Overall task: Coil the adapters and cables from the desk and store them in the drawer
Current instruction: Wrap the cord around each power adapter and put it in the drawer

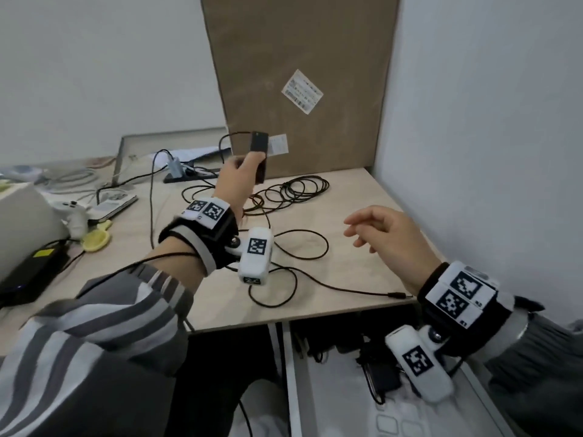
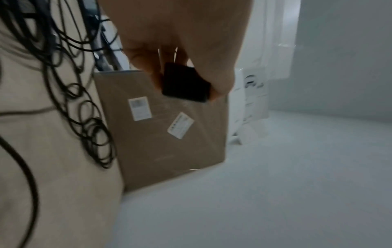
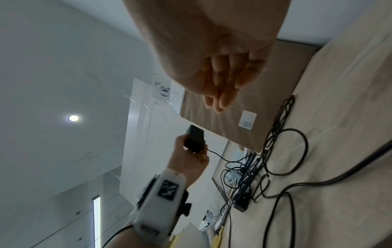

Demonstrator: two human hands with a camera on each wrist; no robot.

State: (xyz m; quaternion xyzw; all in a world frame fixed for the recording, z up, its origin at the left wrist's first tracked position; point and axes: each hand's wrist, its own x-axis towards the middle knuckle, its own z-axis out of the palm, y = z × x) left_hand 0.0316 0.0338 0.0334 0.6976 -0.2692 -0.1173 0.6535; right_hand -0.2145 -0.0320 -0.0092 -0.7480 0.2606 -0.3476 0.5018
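My left hand (image 1: 243, 171) holds a black power adapter (image 1: 259, 154) lifted above the desk, fingers and thumb curled round its lower end. The same adapter (image 2: 186, 83) shows in the left wrist view and again (image 3: 195, 139) in the right wrist view. A thin black cable (image 1: 225, 141) runs from the adapter down to a loose tangle of loops (image 1: 293, 190) on the wooden desk (image 1: 356, 263). Its plug end (image 1: 399, 295) lies near the front edge. My right hand (image 1: 378, 234) hovers over the desk's right side, fingers relaxed (image 3: 222, 94), holding nothing.
A tall cardboard box (image 1: 303, 74) leans against the wall at the back. An open drawer (image 1: 347, 389) under the desk edge holds dark adapters. At left lie a black power brick (image 1: 31, 272), a white controller (image 1: 74, 212), a power strip (image 1: 189, 175) and more cables.
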